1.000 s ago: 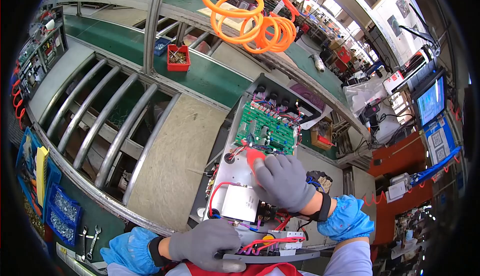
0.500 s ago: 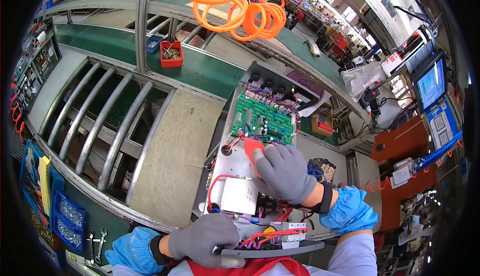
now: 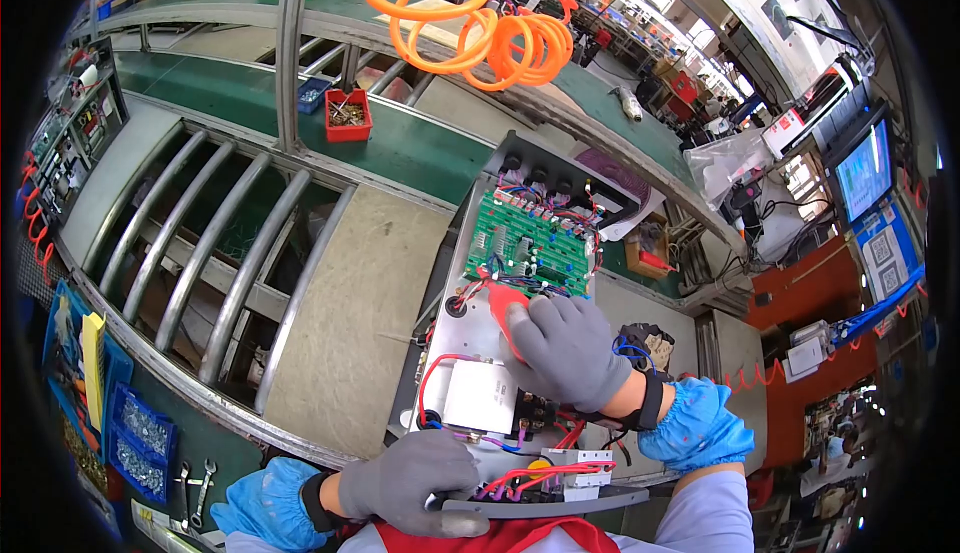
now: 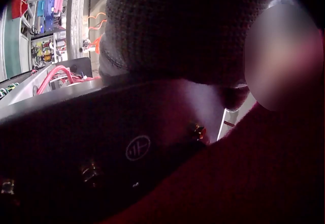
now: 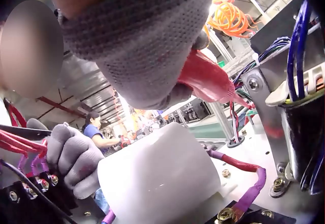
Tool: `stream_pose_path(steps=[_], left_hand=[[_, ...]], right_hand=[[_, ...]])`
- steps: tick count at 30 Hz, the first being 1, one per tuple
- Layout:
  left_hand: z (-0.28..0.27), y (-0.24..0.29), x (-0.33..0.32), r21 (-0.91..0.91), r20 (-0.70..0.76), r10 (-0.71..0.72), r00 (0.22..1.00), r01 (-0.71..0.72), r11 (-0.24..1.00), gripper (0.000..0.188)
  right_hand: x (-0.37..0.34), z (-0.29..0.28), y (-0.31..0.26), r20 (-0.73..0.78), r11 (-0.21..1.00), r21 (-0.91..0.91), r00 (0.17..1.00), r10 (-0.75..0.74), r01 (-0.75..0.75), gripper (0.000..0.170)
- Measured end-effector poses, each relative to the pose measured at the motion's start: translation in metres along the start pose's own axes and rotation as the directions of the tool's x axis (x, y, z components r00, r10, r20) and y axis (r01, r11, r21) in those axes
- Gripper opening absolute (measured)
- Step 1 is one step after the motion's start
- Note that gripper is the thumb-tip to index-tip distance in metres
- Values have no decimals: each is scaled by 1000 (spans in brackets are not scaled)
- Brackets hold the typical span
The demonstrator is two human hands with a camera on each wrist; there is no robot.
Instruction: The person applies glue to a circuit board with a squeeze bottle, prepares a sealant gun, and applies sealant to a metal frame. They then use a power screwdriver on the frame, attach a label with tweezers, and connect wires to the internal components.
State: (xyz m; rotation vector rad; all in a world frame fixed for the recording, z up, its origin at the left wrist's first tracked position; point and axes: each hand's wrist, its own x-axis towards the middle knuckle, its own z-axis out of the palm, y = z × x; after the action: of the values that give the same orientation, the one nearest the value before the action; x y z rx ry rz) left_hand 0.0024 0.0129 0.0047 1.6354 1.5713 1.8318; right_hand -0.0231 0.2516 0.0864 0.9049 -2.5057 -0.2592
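One red tool (image 5: 205, 79) occupies the right grip (image 3: 570, 351).

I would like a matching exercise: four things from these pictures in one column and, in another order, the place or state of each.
Things
1. Red item
2. Left hand
3. Green circuit board
4. Orange hose

Places or states
A. Gripping the dark panel
B. Hanging in coils
C. Held by the right hand
D. Inside the metal chassis, toward its far end

Pairs: 1-C, 2-A, 3-D, 4-B
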Motion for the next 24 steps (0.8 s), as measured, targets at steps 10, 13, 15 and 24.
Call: stream_pose_path(steps=[10,13,15,24], left_hand=[[-3,2,1,-7,52,-36,998,37,999,43],[-6,4,3,-19,100,-67,993,70,997,40],[-7,4,2,-15,132,-87,987,90,996,38],[-7,12,-5,45,137,-275,952,272,961,34]], right_hand=[[-22,-14,5,-29,983,89,986,165,-162,41],[-50,-35,6,-73,896,200,906,416,-396,38],[-78,-57,5,-90,732,363,760,644,-577,38],[-225,-94,-38,159,-224,940,-251,955,-259,31]])
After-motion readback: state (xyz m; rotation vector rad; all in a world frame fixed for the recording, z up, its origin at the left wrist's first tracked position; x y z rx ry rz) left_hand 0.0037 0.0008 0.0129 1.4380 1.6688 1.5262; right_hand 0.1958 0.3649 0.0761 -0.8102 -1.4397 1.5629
